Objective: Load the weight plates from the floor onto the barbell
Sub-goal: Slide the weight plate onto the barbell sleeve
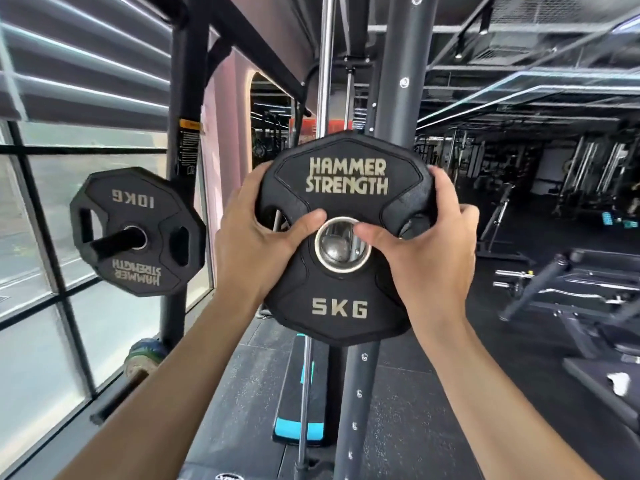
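Note:
A black 5 kg plate [341, 188] marked HAMMER STRENGTH stands upright in front of me at chest height. My left hand [252, 244] grips its left edge, thumb lying beside the steel-ringed centre hole. My right hand [429, 247] grips the right edge, thumb at the ring too. Through the hole I see the rounded metal end of the barbell sleeve [337, 252], lined up with the hole. Whether the plate sits on the sleeve I cannot tell.
A black 10 kg plate [136, 233] hangs on a storage peg of the rack post [185, 98] at left. A grey upright [398, 81] rises behind the plate. Windows run along the left. A bench [568, 292] and machines fill the right; a blue-edged step [298, 424] lies on the floor.

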Demonstrator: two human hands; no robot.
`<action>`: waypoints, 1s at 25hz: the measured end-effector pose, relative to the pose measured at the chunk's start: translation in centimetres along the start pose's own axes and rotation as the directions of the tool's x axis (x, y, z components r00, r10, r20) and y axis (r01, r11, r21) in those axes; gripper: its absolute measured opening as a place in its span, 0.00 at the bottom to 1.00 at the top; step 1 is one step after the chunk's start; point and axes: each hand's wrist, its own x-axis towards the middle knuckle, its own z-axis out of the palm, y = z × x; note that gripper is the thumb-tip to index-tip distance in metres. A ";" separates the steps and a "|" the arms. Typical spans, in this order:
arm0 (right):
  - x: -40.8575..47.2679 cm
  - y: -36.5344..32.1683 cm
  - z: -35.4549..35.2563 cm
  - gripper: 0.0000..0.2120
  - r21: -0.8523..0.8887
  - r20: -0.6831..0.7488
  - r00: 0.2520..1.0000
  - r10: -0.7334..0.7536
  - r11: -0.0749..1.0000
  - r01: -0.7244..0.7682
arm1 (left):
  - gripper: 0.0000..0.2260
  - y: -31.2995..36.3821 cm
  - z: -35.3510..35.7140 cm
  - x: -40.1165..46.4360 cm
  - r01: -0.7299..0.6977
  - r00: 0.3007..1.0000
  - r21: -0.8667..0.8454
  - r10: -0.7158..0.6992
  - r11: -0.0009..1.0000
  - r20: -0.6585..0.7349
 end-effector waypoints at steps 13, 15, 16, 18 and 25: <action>3.9 5.6 5.9 0.45 0.026 0.174 0.982 -0.075 0.997 0.072 | 0.38 -6.0 3.9 3.4 0.001 0.994 0.076 -0.009 0.997 0.109; 4.8 6.1 7.3 0.48 -0.091 0.166 0.978 -0.123 0.986 0.140 | 0.43 -6.8 4.9 5.2 -0.105 0.978 0.225 0.060 0.969 0.200; 5.4 6.3 7.9 0.50 -0.136 0.169 0.974 -0.152 0.975 0.176 | 0.48 -7.1 5.4 6.2 -0.160 0.960 0.301 0.078 0.940 0.269; 6.6 6.6 8.7 0.55 -0.220 0.211 0.957 -0.201 0.944 0.246 | 0.59 -7.7 6.3 7.8 -0.252 0.915 0.400 0.082 0.881 0.396; 11.5 9.2 12.2 0.67 -0.414 0.377 0.911 -0.170 0.849 0.329 | 0.62 -11.8 10.4 11.6 -0.260 0.915 0.494 0.048 0.830 0.401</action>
